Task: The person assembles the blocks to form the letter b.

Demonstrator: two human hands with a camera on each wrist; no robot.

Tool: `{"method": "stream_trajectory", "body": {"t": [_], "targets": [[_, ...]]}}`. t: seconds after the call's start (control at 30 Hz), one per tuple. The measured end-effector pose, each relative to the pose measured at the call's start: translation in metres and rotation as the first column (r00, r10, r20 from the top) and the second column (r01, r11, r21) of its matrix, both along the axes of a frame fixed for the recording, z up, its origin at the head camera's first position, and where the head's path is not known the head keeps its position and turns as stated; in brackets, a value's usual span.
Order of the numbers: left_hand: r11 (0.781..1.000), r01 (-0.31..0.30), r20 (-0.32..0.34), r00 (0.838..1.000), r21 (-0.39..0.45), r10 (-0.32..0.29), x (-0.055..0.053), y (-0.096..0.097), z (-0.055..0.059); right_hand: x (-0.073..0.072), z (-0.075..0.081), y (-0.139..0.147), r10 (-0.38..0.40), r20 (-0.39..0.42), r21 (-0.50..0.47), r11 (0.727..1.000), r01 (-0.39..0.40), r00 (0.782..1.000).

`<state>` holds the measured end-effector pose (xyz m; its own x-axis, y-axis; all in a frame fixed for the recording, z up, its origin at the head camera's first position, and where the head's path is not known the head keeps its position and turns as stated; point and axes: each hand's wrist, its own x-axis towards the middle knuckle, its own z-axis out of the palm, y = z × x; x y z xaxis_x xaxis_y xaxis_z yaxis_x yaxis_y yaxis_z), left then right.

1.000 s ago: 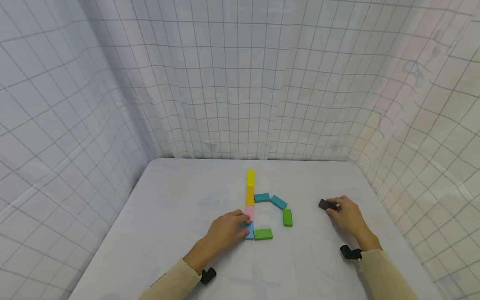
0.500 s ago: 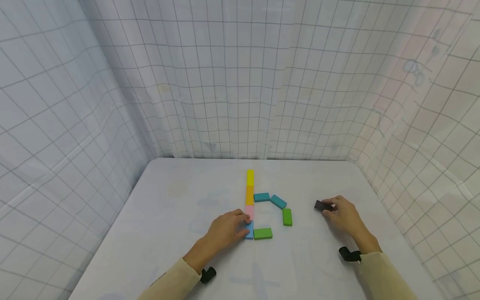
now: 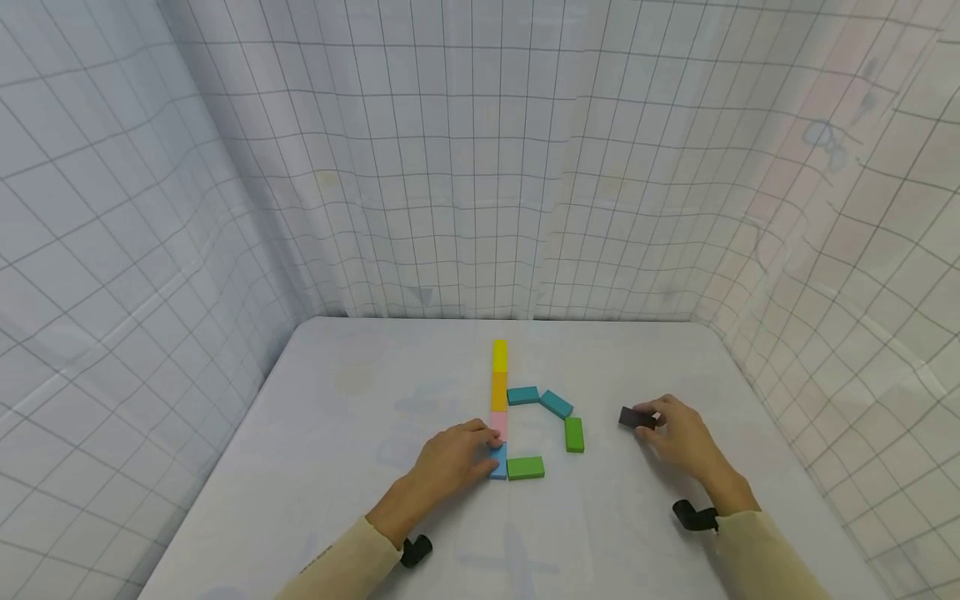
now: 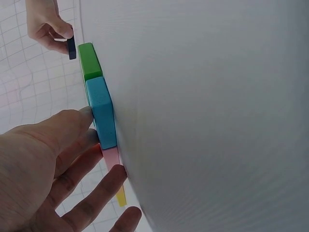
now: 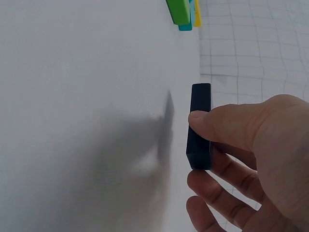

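Observation:
My right hand point(image 3: 678, 437) pinches a black rectangular block point(image 5: 200, 130) between thumb and fingers; a shadow beneath shows the block raised off the table. My left hand point(image 3: 452, 457) rests beside a column of blocks, its thumb and fingertips touching the light blue block point(image 4: 102, 113) and fingertips at the pink block point(image 3: 498, 423). Above those in the column lie an orange block point(image 3: 499, 392) and a yellow block point(image 3: 500, 356). A green block point(image 3: 526, 468) extends rightward from the light blue one. Two teal blocks, one straight point(image 3: 522, 396) and one slanted point(image 3: 557, 404), lead to another green block point(image 3: 574, 435).
The blocks lie on a white table point(image 3: 360, 367). White grid-patterned curtains point(image 3: 495, 167) hang behind it and along both sides. Each wrist wears a small black camera mount, seen at the right cuff point(image 3: 694, 516).
My right hand has moved left with the black block, closer to the right-hand green block. The left hand and the laid-out blocks have stayed in place.

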<state>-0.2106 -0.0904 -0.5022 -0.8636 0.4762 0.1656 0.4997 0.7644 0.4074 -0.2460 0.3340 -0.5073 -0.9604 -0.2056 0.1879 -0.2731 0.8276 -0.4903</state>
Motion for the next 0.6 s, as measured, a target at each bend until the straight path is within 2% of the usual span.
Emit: {"method": "stream_trajectory", "body": {"t": [0.13, 0.33, 0.6], "targets": [[1.000, -0.001, 0.010, 1.000, 0.000, 0.001, 0.000, 0.000, 0.001, 0.003, 0.003, -0.006, 0.018, -0.019, 0.006, 1.000, -0.018, 1.000], [1.000, 0.003, -0.004, 1.000, 0.007, -0.003, 0.001, 0.000, 0.001, 0.007, 0.007, -0.015, 0.033, 0.011, 0.026, 0.999, -0.033, 0.999], [1.000, -0.002, 0.000, 1.000, -0.001, 0.002, 0.001, 0.000, 0.001, 0.012, 0.013, -0.026, 0.082, 0.006, 0.019, 0.996, -0.082, 0.997]]}}
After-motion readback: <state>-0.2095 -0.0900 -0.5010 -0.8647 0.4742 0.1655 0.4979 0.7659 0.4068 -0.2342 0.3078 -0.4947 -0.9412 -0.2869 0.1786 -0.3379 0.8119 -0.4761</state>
